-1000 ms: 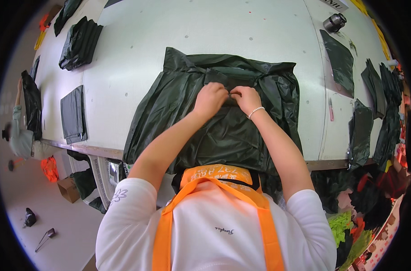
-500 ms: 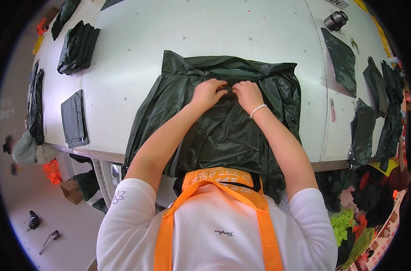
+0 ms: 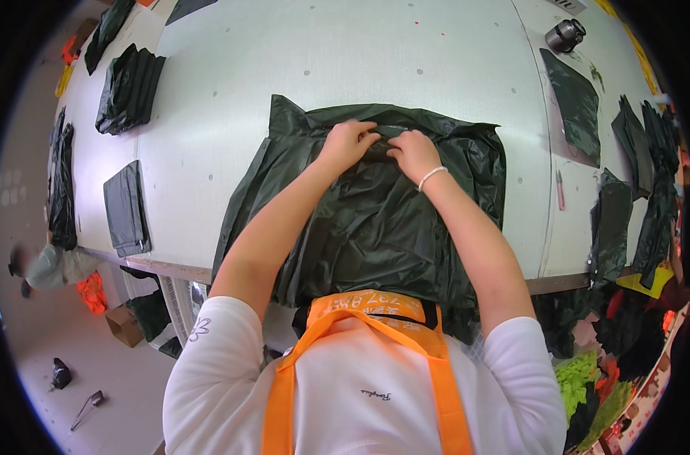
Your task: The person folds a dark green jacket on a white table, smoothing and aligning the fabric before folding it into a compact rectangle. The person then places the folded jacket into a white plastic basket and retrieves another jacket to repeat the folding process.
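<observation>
Bench (image 3: 405, 53), white and broad, carries one dark green garment (image 3: 375, 220) of thin glossy cloth, crumpled and spread flat at the middle of the near edge, its hem hanging over that edge. Three folded dark pieces lie toward the left edge, one of them (image 3: 126, 208) by the near-left corner. Left hand (image 3: 348, 142) and right hand (image 3: 413, 152) meet at the garment's far edge, both pinching a fold of cloth. Since a second ago the two hands have slid slightly farther apart; the garment has not moved.
</observation>
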Action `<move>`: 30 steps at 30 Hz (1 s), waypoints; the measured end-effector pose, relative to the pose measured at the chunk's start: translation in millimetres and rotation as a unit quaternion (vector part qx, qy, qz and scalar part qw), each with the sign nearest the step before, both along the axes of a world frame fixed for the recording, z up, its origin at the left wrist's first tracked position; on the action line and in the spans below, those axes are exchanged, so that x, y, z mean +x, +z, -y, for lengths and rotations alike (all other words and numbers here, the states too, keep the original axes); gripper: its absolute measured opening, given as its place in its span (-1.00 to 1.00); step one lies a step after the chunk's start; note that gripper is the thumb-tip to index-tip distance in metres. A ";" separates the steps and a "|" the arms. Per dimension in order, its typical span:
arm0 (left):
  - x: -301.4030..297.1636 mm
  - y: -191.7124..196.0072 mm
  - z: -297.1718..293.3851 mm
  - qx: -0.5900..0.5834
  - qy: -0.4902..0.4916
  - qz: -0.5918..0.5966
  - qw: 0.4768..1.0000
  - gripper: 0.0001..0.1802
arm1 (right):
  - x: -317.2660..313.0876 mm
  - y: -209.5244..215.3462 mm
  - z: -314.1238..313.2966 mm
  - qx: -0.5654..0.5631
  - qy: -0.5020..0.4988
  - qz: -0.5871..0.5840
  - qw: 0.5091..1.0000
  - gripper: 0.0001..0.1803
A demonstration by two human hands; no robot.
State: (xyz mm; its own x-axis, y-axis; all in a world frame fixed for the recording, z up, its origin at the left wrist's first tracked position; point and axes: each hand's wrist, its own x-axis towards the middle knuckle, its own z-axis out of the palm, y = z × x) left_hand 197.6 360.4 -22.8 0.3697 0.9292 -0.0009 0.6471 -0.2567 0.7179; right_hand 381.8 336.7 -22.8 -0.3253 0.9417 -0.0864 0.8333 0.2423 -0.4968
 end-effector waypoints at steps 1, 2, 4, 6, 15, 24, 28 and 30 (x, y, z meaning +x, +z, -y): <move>3.8 1.0 -2.0 0.031 0.038 -0.003 0.999 -0.73 | 2.8 0.5 -9.6 -0.046 -0.003 -0.011 0.999 -0.79; 3.9 -0.8 -5.8 0.088 0.018 -0.065 0.994 -0.67 | 1.2 12.4 -21.0 -0.122 -0.009 -0.022 0.992 -0.82; 9.8 1.0 -14.1 0.118 0.047 -0.116 0.985 -0.61 | 0.9 20.9 -34.5 -0.153 -0.043 -0.042 0.986 -0.81; 12.3 1.4 -18.3 0.167 0.055 -0.166 0.970 -0.56 | 0.7 26.1 -42.5 -0.174 -0.081 -0.042 0.981 -0.76; -3.4 5.0 -5.1 0.192 0.037 -0.191 0.962 -0.64 | 5.4 13.1 -11.7 0.037 0.010 0.037 0.999 -0.60; 12.3 23.5 2.1 0.269 0.011 -0.311 0.911 -0.44 | 9.9 9.1 -64.5 -0.115 0.000 0.124 0.986 -0.47; 42.0 5.3 7.9 0.194 -0.045 -0.098 0.975 -0.36 | 6.5 14.5 -78.9 -0.150 -0.012 0.164 0.975 -0.54; 45.3 0.9 10.2 0.179 -0.030 -0.099 0.978 -0.32 | 11.8 20.5 -74.4 -0.064 -0.031 0.157 0.985 -0.57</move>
